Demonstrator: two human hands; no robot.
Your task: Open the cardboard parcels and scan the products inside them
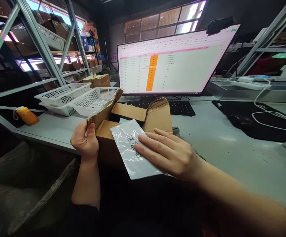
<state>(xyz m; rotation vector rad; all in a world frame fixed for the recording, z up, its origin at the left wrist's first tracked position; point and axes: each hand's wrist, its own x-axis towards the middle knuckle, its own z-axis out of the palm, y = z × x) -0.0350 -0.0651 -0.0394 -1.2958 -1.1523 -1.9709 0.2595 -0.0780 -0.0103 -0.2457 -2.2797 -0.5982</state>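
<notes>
Plastic bag (130, 148) lay slanted on my box (108, 144), right hand (169, 153) flat and open on it, left hand (85, 140) gripping the box flap.

This was a warehouse packing station: metal shelves (46, 49) held cardboard boxes (59, 28), white baskets (64, 95) sat on the table (219, 144), and a monitor (172, 61) showed a spreadsheet.
</notes>
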